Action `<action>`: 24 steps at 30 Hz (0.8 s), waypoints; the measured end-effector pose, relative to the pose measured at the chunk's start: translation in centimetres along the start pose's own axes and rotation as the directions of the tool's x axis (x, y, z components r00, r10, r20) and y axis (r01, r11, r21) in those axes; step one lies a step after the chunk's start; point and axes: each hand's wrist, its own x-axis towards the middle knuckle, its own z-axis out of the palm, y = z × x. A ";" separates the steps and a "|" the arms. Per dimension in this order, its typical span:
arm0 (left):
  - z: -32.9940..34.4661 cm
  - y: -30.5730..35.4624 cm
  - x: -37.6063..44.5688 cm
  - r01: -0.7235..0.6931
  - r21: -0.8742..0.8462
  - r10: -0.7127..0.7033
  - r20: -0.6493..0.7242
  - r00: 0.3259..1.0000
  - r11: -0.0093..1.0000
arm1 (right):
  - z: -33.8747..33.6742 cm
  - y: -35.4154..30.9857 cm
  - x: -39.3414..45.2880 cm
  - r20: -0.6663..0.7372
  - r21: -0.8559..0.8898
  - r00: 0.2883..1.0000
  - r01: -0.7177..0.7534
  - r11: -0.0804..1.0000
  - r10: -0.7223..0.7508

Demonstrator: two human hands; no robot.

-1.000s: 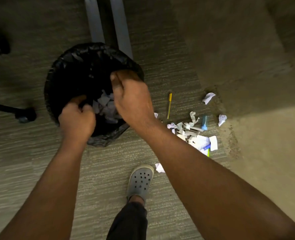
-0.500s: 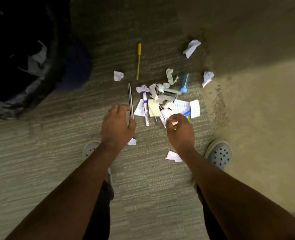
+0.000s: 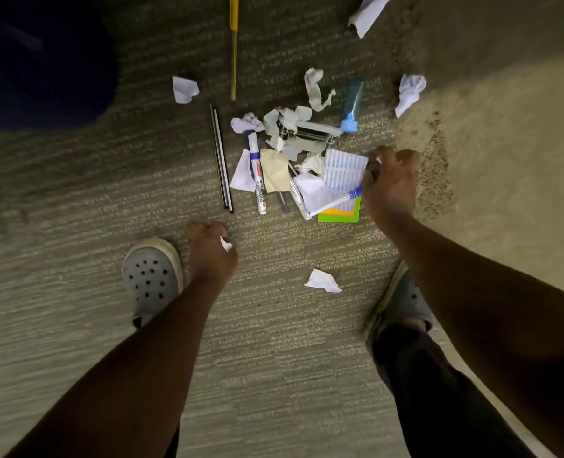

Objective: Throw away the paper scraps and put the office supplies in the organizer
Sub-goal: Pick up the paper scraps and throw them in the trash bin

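The work surface is a grey-green striped carpet floor (image 3: 274, 375), dimly lit, with a paler sunlit area at the right. The paper scraps lie spread around a central heap of mixed paper and office supplies (image 3: 300, 163): one crumpled white paper scrap (image 3: 322, 281) sits between the feet, another white crumpled scrap (image 3: 184, 89) lies at the upper left of the heap, and a third white scrap (image 3: 410, 93) lies at the upper right. The left hand (image 3: 212, 256) is clenched around a small white paper scrap (image 3: 225, 243), of which only a corner shows. The right hand (image 3: 389, 183) closes at the right edge of the heap; what it grips cannot be told, though the lined white paper sheet (image 3: 343, 170) and a blue-capped white marker (image 3: 337, 201) touch it. A white whiteboard marker with a blue band (image 3: 257, 173), a pair of thin black rods (image 3: 221, 160), a yellow pen (image 3: 233, 44) and a blue glue tube (image 3: 351, 107) are supplies. No organizer is in view. Recommended procedure: gather only paper in each fist, shake loose any marker caught in the sheets, and collect the outlying scraps before rising.
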 end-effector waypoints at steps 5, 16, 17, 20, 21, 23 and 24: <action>-1.4 4.4 -0.5 -0.210 -0.110 0.200 -0.091 0.976 0.972 | -1.4 0.2 0.3 -0.010 0.040 1.000 0.001 0.999 -0.001; -1.8 13.4 5.2 -0.026 -0.150 0.003 -0.150 0.989 0.988 | 0.9 -4.6 -2.5 0.307 -0.182 0.930 0.265 0.947 -0.201; -1.6 13.4 5.4 -0.046 -0.092 0.033 -0.141 0.989 0.995 | 1.4 -5.0 -2.5 0.339 -0.242 0.924 0.269 0.932 -0.178; -1.4 13.5 5.5 -0.111 -0.054 0.102 -0.155 0.983 0.992 | 2.7 -5.8 -2.6 0.363 -0.313 0.920 0.272 0.910 -0.149; -1.5 13.6 5.4 -0.131 -0.079 0.116 -0.163 0.980 0.988 | 2.9 -6.0 -2.6 0.355 -0.317 0.922 0.275 0.908 -0.155; -2.1 13.7 5.0 -0.146 -0.169 0.114 -0.186 0.976 0.975 | 3.0 -6.3 -2.6 0.354 -0.321 0.923 0.269 0.908 -0.148; -2.4 13.5 4.8 -0.150 -0.215 0.105 -0.205 0.973 0.965 | 2.9 -6.4 -2.6 0.363 -0.312 0.921 0.265 0.912 -0.144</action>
